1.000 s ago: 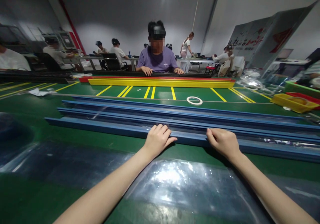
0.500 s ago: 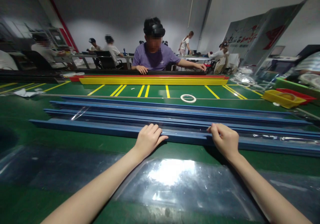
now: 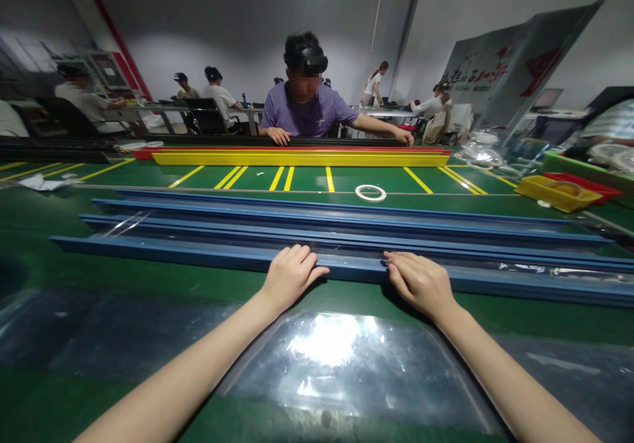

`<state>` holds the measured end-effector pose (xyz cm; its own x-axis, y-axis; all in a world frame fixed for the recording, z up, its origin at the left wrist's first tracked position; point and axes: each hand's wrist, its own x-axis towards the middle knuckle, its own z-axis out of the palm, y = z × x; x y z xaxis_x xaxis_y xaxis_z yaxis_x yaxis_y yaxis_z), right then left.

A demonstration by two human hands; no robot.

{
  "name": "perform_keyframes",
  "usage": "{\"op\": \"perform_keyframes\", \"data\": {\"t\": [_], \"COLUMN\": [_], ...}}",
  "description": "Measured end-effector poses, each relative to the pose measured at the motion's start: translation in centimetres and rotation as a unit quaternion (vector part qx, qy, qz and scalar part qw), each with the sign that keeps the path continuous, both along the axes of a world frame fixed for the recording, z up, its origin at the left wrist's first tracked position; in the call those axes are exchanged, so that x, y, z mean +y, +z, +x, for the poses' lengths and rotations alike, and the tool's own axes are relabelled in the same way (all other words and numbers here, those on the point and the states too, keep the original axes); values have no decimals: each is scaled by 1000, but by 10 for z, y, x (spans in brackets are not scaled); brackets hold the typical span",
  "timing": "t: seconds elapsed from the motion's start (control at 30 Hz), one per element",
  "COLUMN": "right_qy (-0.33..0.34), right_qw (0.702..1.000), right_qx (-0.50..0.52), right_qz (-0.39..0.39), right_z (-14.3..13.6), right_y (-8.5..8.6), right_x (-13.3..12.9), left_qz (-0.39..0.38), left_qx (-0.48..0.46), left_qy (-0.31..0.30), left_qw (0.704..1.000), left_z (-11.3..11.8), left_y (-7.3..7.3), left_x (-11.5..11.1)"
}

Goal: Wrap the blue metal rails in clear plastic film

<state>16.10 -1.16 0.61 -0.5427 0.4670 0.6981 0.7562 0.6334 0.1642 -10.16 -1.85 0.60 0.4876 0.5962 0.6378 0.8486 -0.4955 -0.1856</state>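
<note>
Long blue channel strips lie side by side across the green table, with clear film between them. On the front blue strip [image 3: 173, 253], my left hand [image 3: 291, 272] is closed, its fingers curled over the top and its thumb along the near side. To the right, my right hand [image 3: 421, 283] grips the same strip, fingers over the top edge and thumb in front; its fingertips are partly hidden in the channel. Below both hands, a wide clear plastic sheet [image 3: 356, 383] lies flat and reflects a bright light.
Beyond the blue strips lie a white tape ring [image 3: 370, 193] and yellow tape lines. A yellow strip [image 3: 297, 159] stands farther back, before a co-worker in a purple shirt [image 3: 310, 114]. At right are a yellow tray [image 3: 557, 193] and a red tray [image 3: 597, 191].
My right hand has shifted left along the front blue strip, closer to my left hand, and its fingers have straightened somewhat. My left hand keeps its place on the strip.
</note>
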Motion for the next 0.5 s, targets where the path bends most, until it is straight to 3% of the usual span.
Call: {"op": "perform_keyframes", "data": {"t": [0.5], "right_qy": [-9], "right_qw": [998], "right_qx": [-42], "right_qz": [-41], "right_z": [-1], "right_y": [0], "right_x": [1], "left_qz": [1], "left_qx": [3], "left_qy": [-2], "left_qw": [1000], "left_z": [0], "left_y": [-1], "left_x": [0]}}
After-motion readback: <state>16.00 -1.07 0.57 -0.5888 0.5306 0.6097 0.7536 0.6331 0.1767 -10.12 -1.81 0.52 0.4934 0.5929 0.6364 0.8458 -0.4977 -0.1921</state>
